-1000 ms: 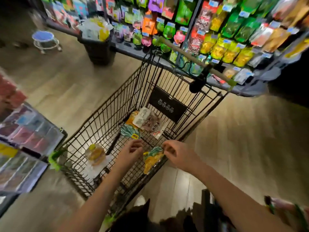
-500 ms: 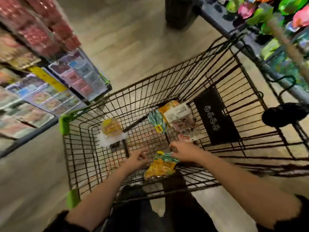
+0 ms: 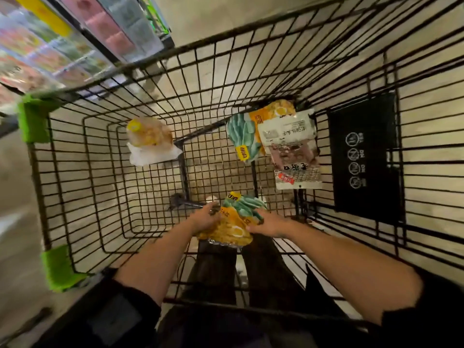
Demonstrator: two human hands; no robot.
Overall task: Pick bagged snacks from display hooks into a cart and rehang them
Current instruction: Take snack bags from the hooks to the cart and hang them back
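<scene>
Black wire is forming the cart (image 3: 190, 71), seen from straight above, and both of the person's hands are reaching down into it. The left hand (image 3: 204, 218) is gripping the left edge of a yellow-and-green snack bag (image 3: 232, 224), its fingers curling around the packet's side. The right hand (image 3: 270, 224) is holding the same bag from the right, with the thumb pressing on the front; its other fingers are lying behind the packet, so how they are bent is hard to tell. The bag is sitting near the cart's close end, low over the wire floor, tilted with its green top pointing away from the person.

Further up the basket, a second yellow-and-green bag (image 3: 244, 139) is lying on the floor, partly covered by a white-and-brown packet (image 3: 292, 151) that is overlapping its right side. Well apart to the left, a pale bag with yellow contents (image 3: 149, 139) is resting alone on the wire. A black panel with white symbols (image 3: 365, 156) is hanging on the cart's right wall. Green plastic corner guards (image 3: 34, 121) are capping the left rim. Blurred store shelving (image 3: 62, 41) is showing at upper left.
</scene>
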